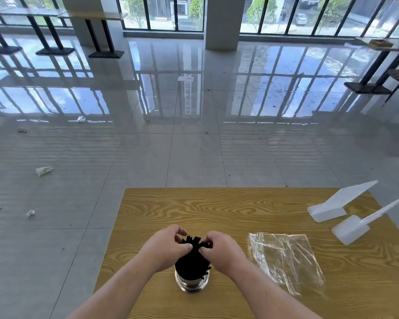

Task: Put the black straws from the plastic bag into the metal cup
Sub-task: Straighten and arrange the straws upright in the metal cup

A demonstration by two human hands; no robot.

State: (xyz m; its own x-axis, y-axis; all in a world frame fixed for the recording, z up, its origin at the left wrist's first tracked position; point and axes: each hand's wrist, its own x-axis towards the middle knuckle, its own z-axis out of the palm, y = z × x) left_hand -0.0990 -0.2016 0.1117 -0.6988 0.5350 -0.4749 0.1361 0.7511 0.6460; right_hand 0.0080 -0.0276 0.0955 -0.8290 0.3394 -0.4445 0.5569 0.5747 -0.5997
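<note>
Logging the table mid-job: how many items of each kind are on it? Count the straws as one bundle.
Metal cup: 1
Bundle of black straws, standing in the cup: 1
Clear plastic bag: 1
White plastic stands: 2
Total: 5

Worn on the head, wide-angle, facing forward and down. Close above the wooden table (240,203), with left hand (165,247) and right hand (221,249) on the black straws (192,259) low at centre; tiled floor (194,146) and windows (161,12) far beyond.
</note>
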